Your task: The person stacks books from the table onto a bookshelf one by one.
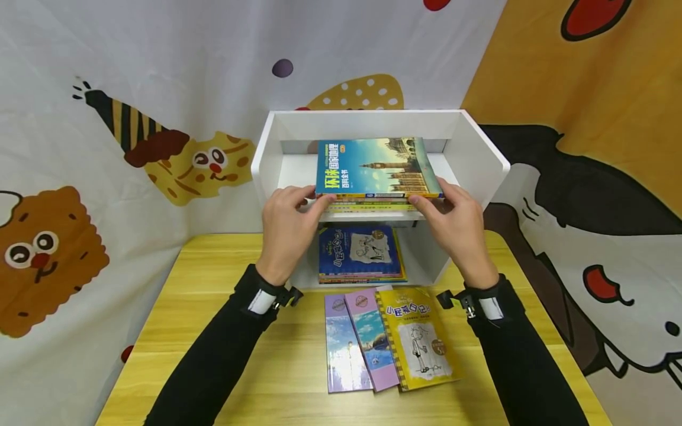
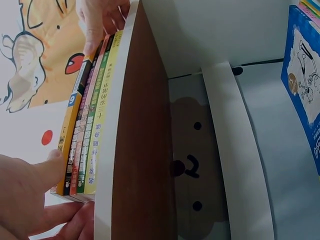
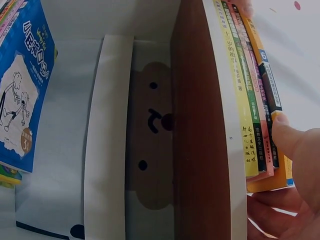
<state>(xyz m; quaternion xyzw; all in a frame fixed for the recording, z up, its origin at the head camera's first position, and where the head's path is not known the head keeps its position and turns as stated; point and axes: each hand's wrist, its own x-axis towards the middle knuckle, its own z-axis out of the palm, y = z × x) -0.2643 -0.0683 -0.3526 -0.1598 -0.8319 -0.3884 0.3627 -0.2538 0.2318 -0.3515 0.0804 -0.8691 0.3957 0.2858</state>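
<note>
A stack of books lies flat on the upper shelf of a white bookshelf [image 1: 486, 157], its spines facing me. Its top book [image 1: 367, 168] has a blue cover with a clock tower. My left hand [image 1: 290, 228] grips the stack's left end, thumb on the top book's spine and fingers along the side. At the right end, my right hand [image 1: 459, 234] holds it the same way, its thumb [image 3: 284, 135] on the orange spine. Under the top book show pink, green and yellow spines [image 2: 102, 115], close over the shelf board [image 2: 112, 125].
On the lower shelf lies a pile of books with a blue cartoon book [image 1: 357, 251] on top. In front, a lilac book [image 1: 343, 349], a pink-edged book [image 1: 373, 337] and a yellow book [image 1: 421, 343] overlap on the wooden table [image 1: 256, 367]. A printed curtain [image 1: 213, 59] hangs behind.
</note>
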